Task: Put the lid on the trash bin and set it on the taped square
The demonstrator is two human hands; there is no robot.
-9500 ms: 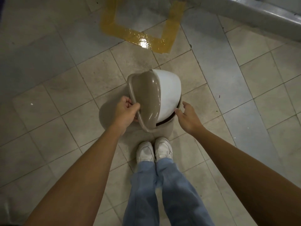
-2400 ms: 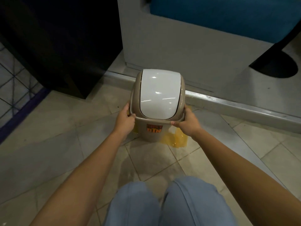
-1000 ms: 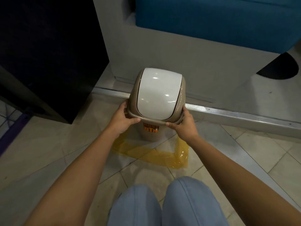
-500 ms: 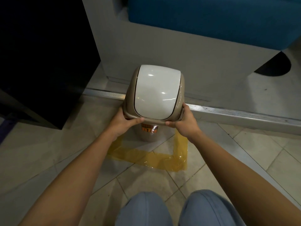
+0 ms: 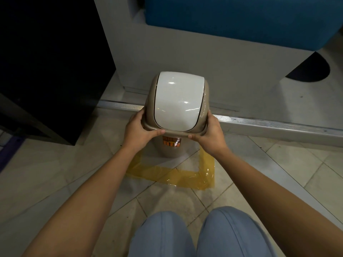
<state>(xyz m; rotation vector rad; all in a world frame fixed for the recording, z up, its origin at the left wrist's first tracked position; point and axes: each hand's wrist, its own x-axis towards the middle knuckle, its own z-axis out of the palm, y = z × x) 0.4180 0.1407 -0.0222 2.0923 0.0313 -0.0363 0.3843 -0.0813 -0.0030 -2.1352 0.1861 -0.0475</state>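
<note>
A beige trash bin (image 5: 169, 150) with an orange label stands upright inside the yellow taped square (image 5: 178, 178) on the tiled floor. Its lid (image 5: 178, 103), beige-rimmed with a white swing flap, sits on top of the bin. My left hand (image 5: 138, 131) grips the lid's left rim and my right hand (image 5: 209, 135) grips its right rim, thumbs on the front edge. The far side of the taped square is hidden behind the bin.
A metal floor strip (image 5: 269, 123) runs just behind the bin, with a grey wall panel (image 5: 213, 58) and a blue seat (image 5: 241, 17) beyond. A black cabinet (image 5: 52, 62) stands at the left. My knees (image 5: 200, 236) in blue jeans are near the bottom.
The bin has moved slightly toward me and deeper over the taped square, still held by both hands; more of the tape's front edge shows than a second ago.
</note>
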